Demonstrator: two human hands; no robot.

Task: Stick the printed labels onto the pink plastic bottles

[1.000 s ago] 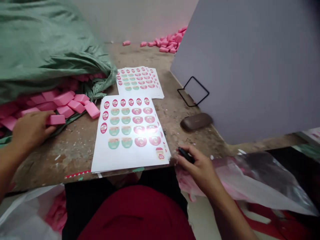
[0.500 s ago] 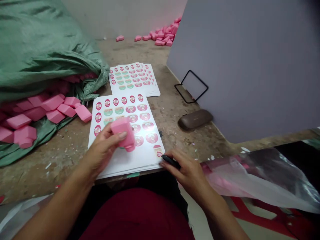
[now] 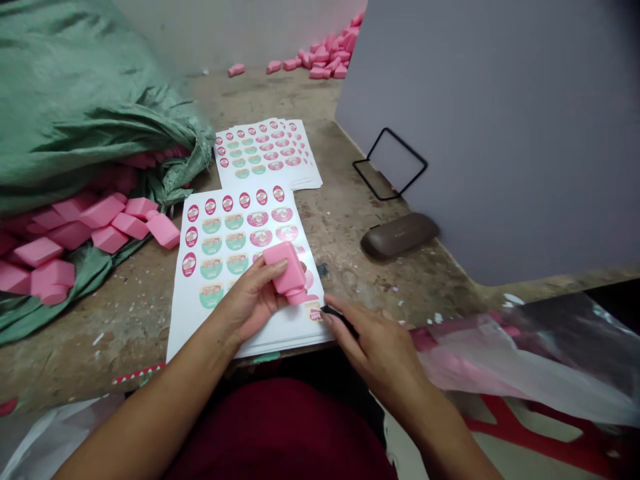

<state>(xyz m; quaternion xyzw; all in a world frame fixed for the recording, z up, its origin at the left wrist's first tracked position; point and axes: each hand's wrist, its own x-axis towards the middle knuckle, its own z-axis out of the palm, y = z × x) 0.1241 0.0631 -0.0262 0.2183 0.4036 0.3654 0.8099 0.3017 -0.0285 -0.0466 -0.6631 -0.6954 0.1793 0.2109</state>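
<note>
Gripping pink block (image 3: 285, 270), left hand (image 3: 247, 300); more spilling from green sack (image 3: 75, 113).

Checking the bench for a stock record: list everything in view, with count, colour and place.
workbench: one, worn brown, under everything
sack: one, green, bench's left
pink blocks: many, pink, beneath the sack, with a heap at the far end
sticker sheets: two stacks, white with pink and green labels, mid-bench
board: one, grey, standing at right
wire frame: one, black, by the board
case: one, brown, by the board
plastic bag: one, clear with pink tint, lower right
pink block: one, pink, in the left hand
black item: one, black, in the right hand, too hidden to identify
left hand: one, over the front stack
right hand: one, at the front stack's corner
</note>
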